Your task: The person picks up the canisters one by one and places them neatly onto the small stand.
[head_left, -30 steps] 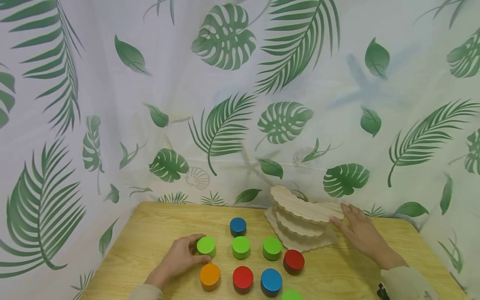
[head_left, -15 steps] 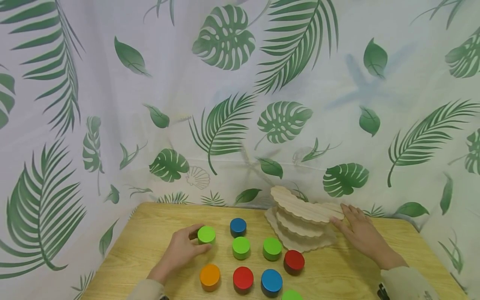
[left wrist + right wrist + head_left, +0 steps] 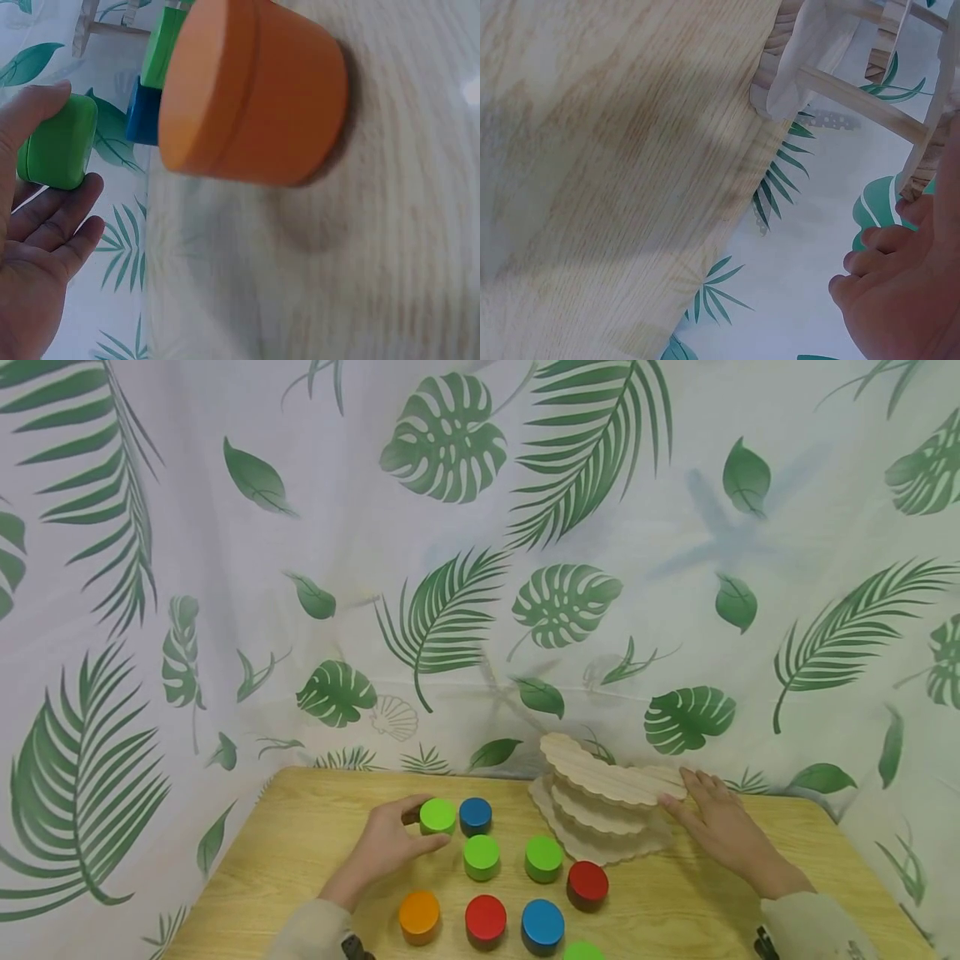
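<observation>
My left hand (image 3: 382, 847) grips a small round green container (image 3: 437, 816) at the back of the group, thumb on the near side and fingers round the far side. In the left wrist view, thumb and fingertips pinch this green container (image 3: 60, 142). Just right of it stands a round blue container (image 3: 476, 817). At the back right is a tiered wooden stand (image 3: 603, 772) with scalloped edges. My right hand (image 3: 723, 827) rests against the right end of its top tier, fingers extended. The right wrist view shows fingertips right at the edge of the wooden stand (image 3: 862, 105).
Other round containers stand nearer on the wooden table (image 3: 262, 852): orange (image 3: 419, 917), red (image 3: 486, 922), blue (image 3: 542, 927), another red (image 3: 587, 885) and several green ones (image 3: 481, 857). A leaf-patterned white cloth (image 3: 450, 635) hangs behind the table.
My left hand has carried the green container away from the orange one, toward the back and then right, up beside the blue one. The right hand and the stand have stayed put.
</observation>
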